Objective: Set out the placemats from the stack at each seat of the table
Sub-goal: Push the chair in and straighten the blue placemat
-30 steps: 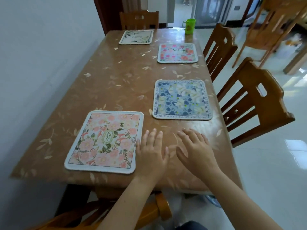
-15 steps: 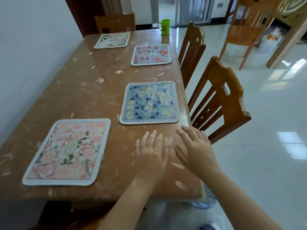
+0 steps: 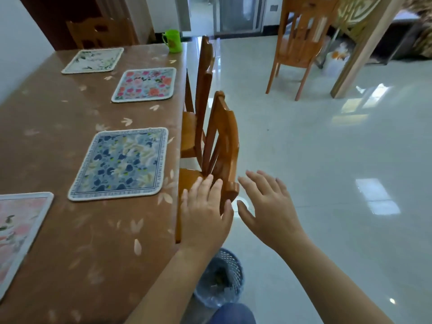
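White placemat (image 3: 93, 60), rose placemat (image 3: 145, 84), blue placemat (image 3: 121, 163) and peach placemat (image 3: 16, 230) flat on the table (image 3: 58, 136), left hand (image 3: 205, 213) and right hand (image 3: 268, 206) spread wide, holding nothing, just past the table edge

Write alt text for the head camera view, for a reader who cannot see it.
The left hand and right hand, both open and empty, hover by a wooden chair at the right edge of the brown table. Four floral placemats lie on it, and a green cup stands at its far end.
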Available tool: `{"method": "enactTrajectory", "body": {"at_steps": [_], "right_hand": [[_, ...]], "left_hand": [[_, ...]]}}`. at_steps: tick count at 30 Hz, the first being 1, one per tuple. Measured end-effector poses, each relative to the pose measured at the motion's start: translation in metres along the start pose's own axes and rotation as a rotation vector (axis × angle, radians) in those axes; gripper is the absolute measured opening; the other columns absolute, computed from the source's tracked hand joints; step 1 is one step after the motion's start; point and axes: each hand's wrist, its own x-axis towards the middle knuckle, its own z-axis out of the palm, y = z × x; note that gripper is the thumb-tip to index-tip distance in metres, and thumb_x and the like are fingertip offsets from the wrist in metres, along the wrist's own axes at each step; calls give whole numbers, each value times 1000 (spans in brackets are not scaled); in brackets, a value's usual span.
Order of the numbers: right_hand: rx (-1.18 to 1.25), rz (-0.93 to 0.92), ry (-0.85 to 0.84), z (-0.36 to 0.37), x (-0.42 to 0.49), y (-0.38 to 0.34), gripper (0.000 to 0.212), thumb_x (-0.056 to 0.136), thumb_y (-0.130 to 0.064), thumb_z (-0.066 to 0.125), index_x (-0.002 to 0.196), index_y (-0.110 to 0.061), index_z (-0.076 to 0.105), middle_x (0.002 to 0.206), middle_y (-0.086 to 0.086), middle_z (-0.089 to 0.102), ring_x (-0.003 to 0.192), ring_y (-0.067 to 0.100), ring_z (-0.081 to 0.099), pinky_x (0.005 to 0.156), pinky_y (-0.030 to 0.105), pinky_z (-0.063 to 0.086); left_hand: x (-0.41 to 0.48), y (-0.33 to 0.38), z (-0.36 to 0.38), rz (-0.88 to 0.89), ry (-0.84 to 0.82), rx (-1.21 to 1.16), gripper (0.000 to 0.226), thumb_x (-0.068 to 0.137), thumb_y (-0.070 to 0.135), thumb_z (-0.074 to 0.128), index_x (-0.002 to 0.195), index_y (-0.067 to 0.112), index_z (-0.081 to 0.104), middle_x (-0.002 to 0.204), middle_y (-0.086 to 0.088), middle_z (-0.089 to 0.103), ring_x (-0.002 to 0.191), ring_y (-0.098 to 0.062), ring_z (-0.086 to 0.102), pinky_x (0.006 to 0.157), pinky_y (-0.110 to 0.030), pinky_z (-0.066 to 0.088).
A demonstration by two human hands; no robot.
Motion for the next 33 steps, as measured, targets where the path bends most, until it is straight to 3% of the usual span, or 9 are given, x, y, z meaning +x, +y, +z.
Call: {"method": "enactTrajectory", "body": {"at_steps": [7, 14, 20, 26, 33], "right_hand": [[-20, -7, 18, -13, 32, 65, 43, 77, -20, 69, 116, -5, 57, 121, 18, 60, 114, 37, 53, 94, 56, 40], [-7, -78, -5, -8, 103, 138, 43, 76, -17, 70, 115, -4, 58, 119, 18, 61, 114, 38, 53, 94, 58, 40], [36, -251, -145, 10, 211, 174, 43, 81, -19, 65, 121, -8, 54, 127, 15, 56, 122, 35, 46, 100, 55, 36], [70, -424, -155, 18, 291, 189, 42, 79, -21, 67, 117, -11, 55, 123, 12, 59, 118, 34, 50, 97, 52, 38], [169, -643, -233, 44, 365, 191, 43, 83, -30, 59, 122, -15, 52, 127, 8, 57, 122, 30, 47, 100, 51, 37]], "left_hand": [[51, 31, 33, -40, -37, -27, 50, 85, 38, 40, 125, 11, 51, 133, -13, 51, 127, -32, 40, 105, -56, 30], [123, 48, 81, -157, 53, -37, 47, 85, 36, 43, 124, 11, 52, 132, -12, 51, 125, -32, 42, 104, -53, 27], [203, 52, 106, -337, 90, -22, 52, 85, 40, 36, 127, 13, 49, 137, -10, 46, 131, -28, 34, 107, -46, 18], [267, 53, 112, -440, 184, 46, 47, 86, 37, 39, 124, 12, 51, 134, -11, 50, 128, -29, 38, 107, -47, 21], [300, 42, 132, -643, 234, 85, 43, 90, 36, 42, 127, 16, 49, 138, -6, 45, 132, -23, 32, 107, -37, 11]]}}
